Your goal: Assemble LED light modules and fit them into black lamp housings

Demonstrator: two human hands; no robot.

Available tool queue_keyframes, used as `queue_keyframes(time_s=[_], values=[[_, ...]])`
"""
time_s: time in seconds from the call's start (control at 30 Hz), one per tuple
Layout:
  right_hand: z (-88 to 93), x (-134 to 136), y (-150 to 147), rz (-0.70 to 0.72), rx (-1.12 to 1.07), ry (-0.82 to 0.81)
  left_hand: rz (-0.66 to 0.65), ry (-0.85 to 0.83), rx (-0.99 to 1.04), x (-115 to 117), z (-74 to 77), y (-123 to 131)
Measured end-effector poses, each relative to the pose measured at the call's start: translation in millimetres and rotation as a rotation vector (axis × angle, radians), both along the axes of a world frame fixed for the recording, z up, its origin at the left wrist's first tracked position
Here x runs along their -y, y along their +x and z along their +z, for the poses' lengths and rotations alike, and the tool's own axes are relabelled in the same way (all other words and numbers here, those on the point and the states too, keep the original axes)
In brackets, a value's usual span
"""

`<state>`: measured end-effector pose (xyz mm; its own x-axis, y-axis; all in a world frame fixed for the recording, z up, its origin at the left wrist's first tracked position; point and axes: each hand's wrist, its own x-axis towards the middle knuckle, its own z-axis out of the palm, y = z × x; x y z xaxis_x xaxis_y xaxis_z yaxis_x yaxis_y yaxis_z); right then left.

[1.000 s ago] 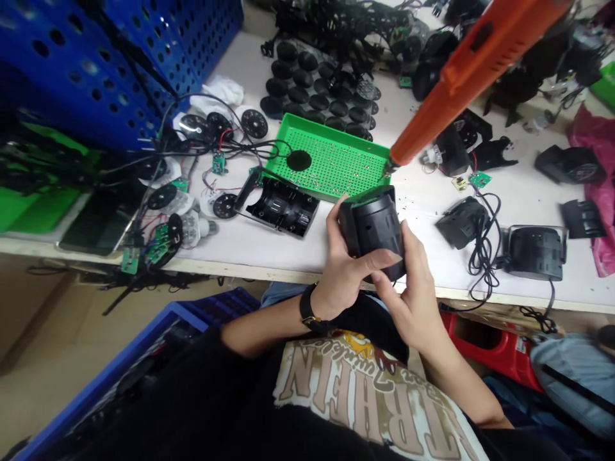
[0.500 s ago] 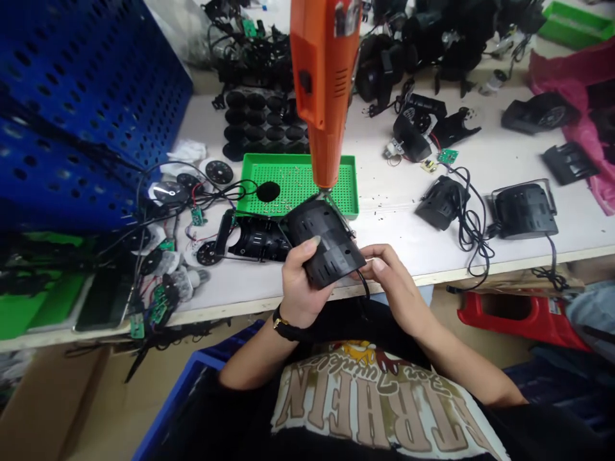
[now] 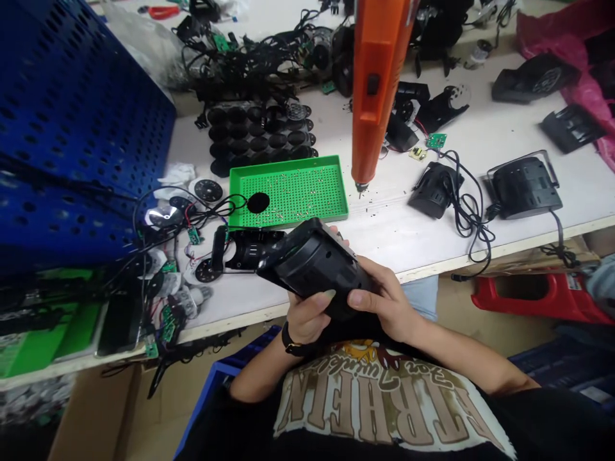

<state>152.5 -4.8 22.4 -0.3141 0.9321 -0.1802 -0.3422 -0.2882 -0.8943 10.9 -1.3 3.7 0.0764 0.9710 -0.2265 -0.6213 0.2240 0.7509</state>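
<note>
Both my hands grip a black plastic lamp housing (image 3: 321, 262), tilted above the front edge of the table. My left hand (image 3: 310, 314) wraps its near left side, thumb on top. My right hand (image 3: 387, 298) holds the right end, thumb pressed on the casing and fingers partly hidden behind it. An orange electric screwdriver (image 3: 377, 96) hangs upright beyond the housing, its bit apart from it. Behind the housing lies a green perforated tray (image 3: 307, 192) with small screws and a black disc (image 3: 258, 202) in it. Another black housing part (image 3: 254, 248) lies left of my hands.
A blue perforated crate (image 3: 86, 128) stands at the left. Lamp parts with green circuit boards (image 3: 168, 323) lie near it. Rows of black round parts (image 3: 259, 131) are behind the tray. Finished-looking housings (image 3: 523, 186) with cables sit at right, above a red stool (image 3: 533, 298).
The housing has come away from the screwdriver bit, lowered towards me and turned. My right hand has moved from the cable end onto the casing. The screwdriver now hangs free, further right in view.
</note>
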Motion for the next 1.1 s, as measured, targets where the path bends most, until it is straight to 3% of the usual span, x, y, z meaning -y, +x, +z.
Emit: queue_keyframes(time_s=[0.13, 0.27, 0.37, 0.47, 0.7, 0.8, 0.93, 1.1], values=[[-3.3, 0, 23, 0.114, 0.135, -0.011, 0.02, 0.027, -0.105, 4, -5.5, -1], [0.0, -7, 47, -0.023, 0.283, 0.114, -0.161, -0.013, -0.265, 12, -13.4, -3], [2.5, -12, 46, 0.018, 0.209, 0.013, -0.272, -0.05, -0.23, 16, -14.3, 0], [1.0, -14, 34, 0.04, 0.133, -0.125, -0.295, -0.067, -0.186, 18, -12.7, 3], [-9.4, -11, 26, -0.061, -0.02, -0.179, -0.308, -0.033, -0.247, 16, -6.6, 6], [-8.0, -17, 38, 0.002, 0.012, -0.195, -0.336, -0.012, -0.254, 9, 5.1, 7], [2.5, -30, 61, 0.17, 0.119, -0.148, -0.493, -0.016, -0.275, 0, 20.2, 4], [17.1, -32, 79, 0.264, 0.269, -0.141, -0.473, -0.063, -0.321, 4, 17.8, -3]])
